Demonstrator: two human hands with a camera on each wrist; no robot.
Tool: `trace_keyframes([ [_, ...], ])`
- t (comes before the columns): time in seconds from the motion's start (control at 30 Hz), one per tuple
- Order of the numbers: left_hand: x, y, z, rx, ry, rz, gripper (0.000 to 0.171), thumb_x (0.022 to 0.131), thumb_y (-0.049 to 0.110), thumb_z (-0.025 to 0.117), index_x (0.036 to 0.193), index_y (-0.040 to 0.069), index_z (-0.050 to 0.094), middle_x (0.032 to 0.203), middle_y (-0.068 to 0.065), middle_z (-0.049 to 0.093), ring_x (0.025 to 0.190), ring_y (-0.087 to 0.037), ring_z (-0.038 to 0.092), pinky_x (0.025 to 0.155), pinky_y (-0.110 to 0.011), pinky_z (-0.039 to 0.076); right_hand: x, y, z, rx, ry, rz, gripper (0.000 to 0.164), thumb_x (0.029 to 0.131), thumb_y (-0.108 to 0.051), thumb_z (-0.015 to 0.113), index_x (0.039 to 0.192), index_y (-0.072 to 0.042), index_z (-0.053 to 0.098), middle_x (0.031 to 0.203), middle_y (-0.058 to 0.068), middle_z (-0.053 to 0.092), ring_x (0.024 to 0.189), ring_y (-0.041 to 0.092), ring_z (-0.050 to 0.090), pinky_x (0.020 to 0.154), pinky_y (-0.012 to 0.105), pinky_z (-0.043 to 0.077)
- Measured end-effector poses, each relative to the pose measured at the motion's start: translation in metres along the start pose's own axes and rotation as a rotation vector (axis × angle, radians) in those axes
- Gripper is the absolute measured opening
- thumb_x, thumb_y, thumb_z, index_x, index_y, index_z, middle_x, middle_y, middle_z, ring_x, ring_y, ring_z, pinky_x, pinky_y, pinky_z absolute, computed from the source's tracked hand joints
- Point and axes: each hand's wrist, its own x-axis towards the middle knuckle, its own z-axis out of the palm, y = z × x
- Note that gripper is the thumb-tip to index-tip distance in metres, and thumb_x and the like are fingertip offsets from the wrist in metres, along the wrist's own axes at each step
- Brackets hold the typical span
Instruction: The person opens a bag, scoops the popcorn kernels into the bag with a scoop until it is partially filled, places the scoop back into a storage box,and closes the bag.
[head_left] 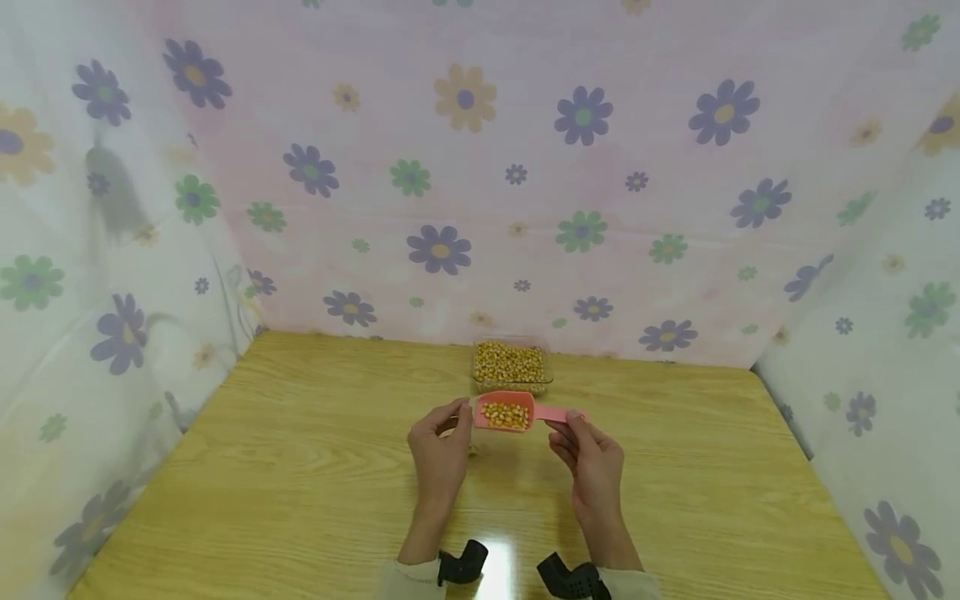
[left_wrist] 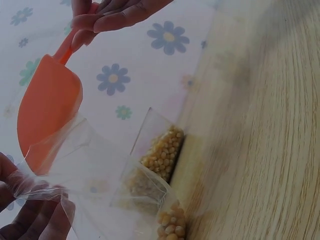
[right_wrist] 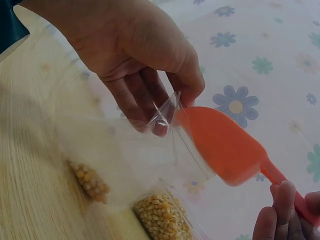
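Observation:
My left hand pinches the mouth of a thin transparent plastic bag, which hangs below the fingers. Some corn kernels lie in the bag's bottom corner. Between finger and thumb, my right hand grips the handle of a pink-orange scoop. The scoop is held roughly level above the table, and a heap of yellow kernels sits in it. In both wrist views its front lip is at the bag's mouth, right beside the left fingertips. The bag is barely visible in the head view.
Just beyond the hands, a rectangular glass container full of corn kernels stands near the back edge of the wooden table. Flower-patterned cloth hangs behind the table and on both sides.

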Motion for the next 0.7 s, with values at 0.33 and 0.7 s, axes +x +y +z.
trace_keyframes([
  [0.33,0.0010,0.0021,0.0002,0.011,0.007,-0.017,0.014,0.096,0.007,0.070,0.102,0.002,0.081,0.098,-0.015,0.077,0.077,-0.016,0.070,0.062,-0.019,0.057,-0.0002,0.0012,0.0021,-0.031,0.016,-0.053,0.023,0.103,-0.017,0.062,0.094,-0.004,0.079,0.077,-0.002,0.078,0.067,0.007,0.071,0.072,0.024,0.061],
  [0.7,0.0000,0.0039,0.0004,0.007,-0.005,0.003,0.015,0.097,0.008,0.070,0.104,0.000,0.080,0.099,-0.016,0.077,0.079,-0.024,0.071,0.063,-0.018,0.056,-0.0017,-0.0001,0.0042,-0.081,0.042,-0.113,0.027,0.103,-0.017,0.062,0.100,0.006,0.076,0.076,-0.003,0.077,0.066,0.007,0.071,0.072,0.025,0.061],
])
